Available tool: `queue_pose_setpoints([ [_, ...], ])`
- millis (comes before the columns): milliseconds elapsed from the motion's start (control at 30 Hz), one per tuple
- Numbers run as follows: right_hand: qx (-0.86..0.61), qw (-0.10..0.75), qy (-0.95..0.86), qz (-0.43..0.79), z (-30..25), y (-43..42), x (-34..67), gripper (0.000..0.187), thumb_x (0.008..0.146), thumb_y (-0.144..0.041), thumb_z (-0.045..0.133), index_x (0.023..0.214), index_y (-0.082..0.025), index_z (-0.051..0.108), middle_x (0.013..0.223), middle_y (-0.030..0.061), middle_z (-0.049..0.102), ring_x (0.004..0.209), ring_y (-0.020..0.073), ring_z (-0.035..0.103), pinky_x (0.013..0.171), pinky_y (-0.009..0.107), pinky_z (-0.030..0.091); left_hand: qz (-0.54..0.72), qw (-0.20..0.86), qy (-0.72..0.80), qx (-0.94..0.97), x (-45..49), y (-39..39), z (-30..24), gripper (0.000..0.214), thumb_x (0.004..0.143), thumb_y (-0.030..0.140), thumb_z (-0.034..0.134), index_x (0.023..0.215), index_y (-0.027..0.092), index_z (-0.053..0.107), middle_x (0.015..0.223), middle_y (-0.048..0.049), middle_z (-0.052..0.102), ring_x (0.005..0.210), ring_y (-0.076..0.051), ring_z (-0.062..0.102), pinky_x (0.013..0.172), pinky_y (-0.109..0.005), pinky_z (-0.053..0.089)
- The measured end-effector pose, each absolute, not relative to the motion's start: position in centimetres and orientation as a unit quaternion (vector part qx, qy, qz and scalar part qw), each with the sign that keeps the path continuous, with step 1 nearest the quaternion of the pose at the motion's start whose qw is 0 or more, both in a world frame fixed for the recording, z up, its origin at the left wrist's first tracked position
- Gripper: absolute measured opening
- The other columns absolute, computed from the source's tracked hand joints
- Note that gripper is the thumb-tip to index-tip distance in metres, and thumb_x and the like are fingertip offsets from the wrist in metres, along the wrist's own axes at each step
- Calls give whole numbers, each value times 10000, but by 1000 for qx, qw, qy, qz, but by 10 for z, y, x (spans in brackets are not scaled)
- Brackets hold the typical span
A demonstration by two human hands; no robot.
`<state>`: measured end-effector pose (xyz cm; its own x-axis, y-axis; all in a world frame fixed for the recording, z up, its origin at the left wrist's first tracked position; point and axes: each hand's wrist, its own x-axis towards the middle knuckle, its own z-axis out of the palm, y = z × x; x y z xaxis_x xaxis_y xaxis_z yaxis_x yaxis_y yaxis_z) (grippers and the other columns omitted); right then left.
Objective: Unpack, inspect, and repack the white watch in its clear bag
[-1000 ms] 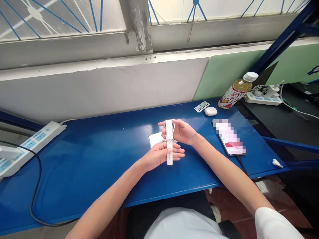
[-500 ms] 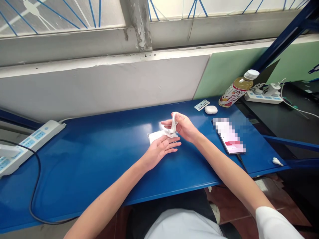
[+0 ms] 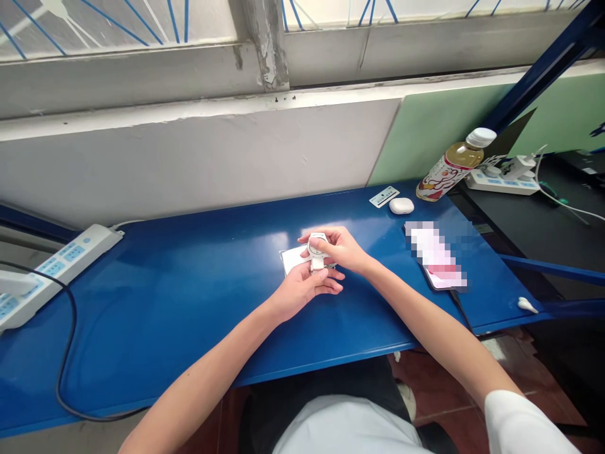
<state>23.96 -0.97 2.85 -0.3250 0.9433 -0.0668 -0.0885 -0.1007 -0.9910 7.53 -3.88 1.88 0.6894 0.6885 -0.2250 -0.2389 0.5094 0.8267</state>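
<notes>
A white wristwatch [image 3: 317, 247] with a round face is held between my two hands above the blue desk. My right hand [image 3: 347, 248] is closed on the watch, its thumb lying by the face and its fingers behind. The lower strap meets my left hand [image 3: 301, 290], whose thumb and fingers are closed on the strap end, with the other fingers stretched to the right. Under and behind the hands lies a flat white rectangular object [image 3: 292, 258], partly hidden; its kind cannot be made out.
On the blue desk [image 3: 189, 284], a phone [image 3: 432, 255], a white earbud case [image 3: 401, 205], a card [image 3: 384, 197] and a drink bottle [image 3: 454, 167] stand or lie to the right. One earbud [image 3: 527, 305] is near the right edge. A power strip [image 3: 61, 268] with a black cable [image 3: 70, 340] is at the left.
The watch has turned so its face and strap now show upright. My right hand has come down closer to my left, whose fingers have closed on the strap.
</notes>
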Motion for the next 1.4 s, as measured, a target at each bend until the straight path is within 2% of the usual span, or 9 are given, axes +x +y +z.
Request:
queue_pose_setpoints([
  [167,-415,425,-502,628,26,-8,241,370,830,-507,702,1012,-186,728,815,70,763,741,216,733,542,267,541,275,829,288,393,76,-38,15,440,892,439,702,1176,106,654,1107,-180,725,1000,-281,714,929,-434,524],
  [267,-402,433,-522,615,25,-6,242,348,847,-507,686,945,-177,739,817,68,767,733,200,721,661,313,566,267,832,288,392,77,-38,13,451,904,467,677,1158,95,662,1115,-193,724,1018,-295,713,932,-434,526],
  [333,-378,434,-518,633,26,-6,241,341,864,-510,668,932,-184,741,922,77,774,839,210,724,790,347,564,259,837,279,392,78,-39,13,455,910,481,663,1139,88,669,1109,-202,725,1011,-302,716,923,-437,532],
  [433,-314,432,-462,708,30,-6,239,378,874,-526,650,1011,-183,730,1083,100,758,1037,238,698,968,398,512,244,842,272,396,79,-40,14,463,906,499,659,1108,83,675,1093,-208,730,989,-304,724,908,-437,542],
  [533,-253,423,-392,777,37,-8,239,469,903,-569,578,1126,-172,692,1205,124,719,1135,263,666,1057,449,453,244,836,281,402,80,-42,15,468,903,515,655,1083,84,674,1068,-203,737,968,-301,731,893,-435,552],
  [667,-214,392,-336,829,44,-8,245,619,952,-649,389,1207,-145,645,1351,162,630,1223,287,617,1104,483,393,256,828,291,405,81,-44,16,482,902,535,645,1065,82,670,1057,-205,739,956,-307,736,867,-431,563],
  [800,-196,379,-310,850,43,-6,250,757,936,-717,288,1237,-106,619,1369,203,606,1278,317,573,1124,510,352,264,812,313,417,82,-45,17,516,890,557,647,1068,73,667,1039,-212,742,958,-318,735,857,-436,567],
  [1033,-193,378,-314,850,41,-6,251,801,932,-729,264,1195,-75,643,1327,216,631,1297,332,555,1139,509,338,262,806,316,426,81,-42,18,541,874,585,650,1061,78,682,1056,-209,744,1006,-335,723,900,-467,553],
  [1400,-232,387,-301,840,40,-3,251,806,930,-744,266,1147,-82,670,1298,200,657,1268,313,583,1138,482,360,260,862,266,343,79,-41,20,407,957,439,611,1116,70,674,1135,-221,725,1156,-348,660,1056,-523,453],
])
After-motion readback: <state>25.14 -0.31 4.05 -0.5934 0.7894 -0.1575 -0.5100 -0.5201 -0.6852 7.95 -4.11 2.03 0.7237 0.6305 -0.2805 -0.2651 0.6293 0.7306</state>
